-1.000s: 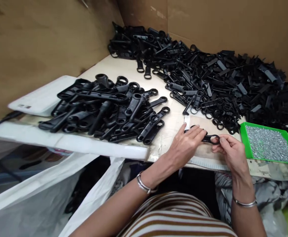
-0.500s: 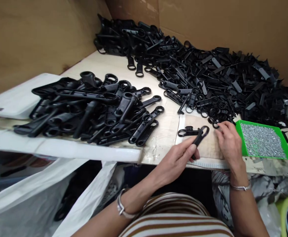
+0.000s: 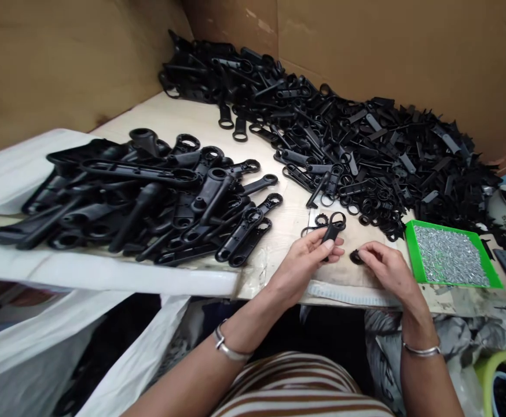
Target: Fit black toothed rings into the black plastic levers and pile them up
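Note:
My left hand [image 3: 307,258] is closed around a black plastic handle with a ring end [image 3: 334,227], the ring pointing up and away from me. Pinched in the fingertips of my right hand [image 3: 385,263] is a small black plastic ring [image 3: 356,256], just above the bench mat and apart from the handle. Just beyond my left hand another black ring-ended part [image 3: 321,219] lies on the mat, partly covered by the hand and the handle. A group of small black rings [image 3: 372,208] lies at the near edge of the big pile.
A green tray [image 3: 414,255] of small metal screws stands right of my right hand. Black handles [image 3: 183,197] are heaped at the left, and a larger pile of black parts [image 3: 344,133] stretches along the back. Cardboard walls [image 3: 387,46] enclose the bench.
My right hand has come away from the loose rings, toward me and left, with a small ring in its fingertips. My left hand has shifted slightly left with the handle.

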A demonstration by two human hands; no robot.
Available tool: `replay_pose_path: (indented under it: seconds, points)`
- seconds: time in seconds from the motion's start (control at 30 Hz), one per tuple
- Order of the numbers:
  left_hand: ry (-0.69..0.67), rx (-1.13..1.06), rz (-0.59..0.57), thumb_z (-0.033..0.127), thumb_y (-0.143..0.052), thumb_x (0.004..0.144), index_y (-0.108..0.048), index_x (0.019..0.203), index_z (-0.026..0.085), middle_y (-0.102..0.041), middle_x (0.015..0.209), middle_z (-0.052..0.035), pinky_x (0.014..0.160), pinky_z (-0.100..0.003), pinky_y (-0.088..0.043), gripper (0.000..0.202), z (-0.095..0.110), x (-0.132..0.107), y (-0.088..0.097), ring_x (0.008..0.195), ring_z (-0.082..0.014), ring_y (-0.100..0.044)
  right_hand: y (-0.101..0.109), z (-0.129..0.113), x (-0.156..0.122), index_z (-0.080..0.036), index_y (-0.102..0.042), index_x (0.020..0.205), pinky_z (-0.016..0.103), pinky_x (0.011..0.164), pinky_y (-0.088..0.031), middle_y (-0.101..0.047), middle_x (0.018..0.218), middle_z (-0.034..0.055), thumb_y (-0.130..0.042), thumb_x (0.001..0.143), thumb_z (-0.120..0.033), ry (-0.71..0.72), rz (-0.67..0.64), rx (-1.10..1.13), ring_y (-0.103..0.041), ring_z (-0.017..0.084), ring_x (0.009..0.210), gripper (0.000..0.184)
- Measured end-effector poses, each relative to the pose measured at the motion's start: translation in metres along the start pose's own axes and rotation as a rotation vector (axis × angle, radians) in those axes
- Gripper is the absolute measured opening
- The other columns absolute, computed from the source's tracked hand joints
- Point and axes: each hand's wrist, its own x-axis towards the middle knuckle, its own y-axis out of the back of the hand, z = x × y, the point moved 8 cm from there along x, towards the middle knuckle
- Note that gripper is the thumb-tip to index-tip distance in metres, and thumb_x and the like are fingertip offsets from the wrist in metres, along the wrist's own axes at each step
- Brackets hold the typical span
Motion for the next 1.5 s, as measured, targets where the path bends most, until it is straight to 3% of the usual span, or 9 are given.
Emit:
replay_pose_path:
  seconds: [0.1,0.23,0.37,0.5,0.67,1.0,1.17,1.3,1.5]
  points:
    - [-0.006,0.026,-0.009,0.035,-0.079,0.074,-0.065,0.101,0.012,-0.072,0.089,-0.0075,0.079,-0.028,-0.051,0.038,-0.001,-0.004,-0.003,0.078,-0.0149,-0.068,0.011,-0.001,0.001,-0.020,-0.070,0.100,0.036,0.086,-0.050,-0.072,0.099,0.0083,-0.047,0.094,-0.034,0.064,0.164,-0.174,-0.067,0.022,0.091,0.028]
    - [0.034,-0.004,-0.039,0.032,-0.081,0.071,-0.064,0.108,0.012,-0.072,0.097,-0.0097,0.078,-0.029,-0.052,0.046,-0.004,-0.007,-0.006,0.075,-0.0156,-0.070,-0.004,-0.006,-0.003,-0.024,-0.066,0.117,0.035,0.088,-0.052,-0.066,0.116,0.0088,-0.045,0.096,-0.032,0.238,0.072,-0.258,-0.065,0.022,0.104,0.030]
    - [0.051,-0.083,-0.080,0.026,-0.083,0.066,-0.065,0.112,0.016,-0.062,0.126,-0.0133,0.075,-0.028,-0.053,0.051,-0.008,-0.007,-0.009,0.098,-0.0245,-0.070,-0.008,-0.009,-0.008,-0.025,-0.068,0.114,0.036,0.083,-0.055,-0.065,0.112,0.0091,-0.050,0.095,-0.032,0.300,0.067,-0.374,-0.064,0.024,0.101,0.027]
    - [0.041,-0.143,-0.089,0.017,-0.081,0.062,-0.066,0.113,0.019,-0.058,0.132,-0.0115,0.079,-0.029,-0.053,0.053,-0.009,-0.007,-0.008,0.120,-0.0306,-0.058,0.004,-0.022,-0.012,-0.025,-0.070,0.111,0.035,0.079,-0.057,-0.067,0.106,0.0079,-0.056,0.092,-0.034,0.320,0.114,-0.257,-0.067,0.021,0.088,0.025]
    - [-0.004,-0.111,-0.093,0.013,-0.077,0.065,-0.069,0.112,0.018,-0.064,0.124,-0.0095,0.087,-0.032,-0.052,0.048,-0.006,-0.009,-0.012,0.122,-0.0280,-0.055,0.016,-0.049,-0.017,-0.026,-0.072,0.109,0.035,0.077,-0.060,-0.070,0.108,0.0070,-0.065,0.087,-0.035,0.315,0.352,0.046,-0.068,0.020,0.086,0.025]
    - [-0.222,0.103,-0.169,0.012,-0.062,0.078,-0.061,0.128,0.019,-0.061,0.133,-0.0094,0.111,-0.041,-0.040,0.050,0.004,-0.016,-0.024,0.127,-0.0252,-0.053,-0.006,-0.070,-0.016,-0.021,-0.072,0.112,0.035,0.086,-0.057,-0.070,0.100,0.0101,-0.057,0.092,-0.025,0.426,0.465,-0.082,-0.067,0.021,0.092,0.024]
    - [-0.354,0.544,-0.131,0.012,-0.054,0.083,-0.057,0.132,0.022,-0.067,0.123,-0.0074,0.102,-0.037,-0.047,0.050,0.016,-0.024,-0.025,0.111,-0.0223,-0.063,-0.005,-0.064,-0.018,-0.023,-0.072,0.112,0.032,0.082,-0.057,-0.069,0.101,0.0089,-0.058,0.092,-0.028,0.389,0.437,-0.021,-0.067,0.020,0.091,0.025]
    - [-0.375,0.782,-0.109,0.024,-0.055,0.089,-0.064,0.119,0.022,-0.073,0.097,-0.0047,0.082,-0.029,-0.053,0.032,0.027,-0.030,-0.027,0.087,-0.0202,-0.068,-0.001,-0.043,-0.022,-0.025,-0.075,0.104,0.033,0.083,-0.057,-0.070,0.106,0.0076,-0.060,0.090,-0.035,0.272,0.365,0.142,-0.067,0.021,0.095,0.023]
    - [-0.261,0.675,-0.113,0.029,-0.048,0.092,-0.062,0.125,0.017,-0.067,0.074,-0.0013,0.055,-0.021,-0.050,0.038,0.021,-0.031,-0.021,0.055,-0.0125,-0.063,-0.024,-0.018,-0.015,-0.020,-0.074,0.109,0.032,0.074,-0.059,-0.076,0.101,0.0080,-0.060,0.087,-0.051,0.023,0.117,0.440,-0.071,0.022,0.086,0.040]
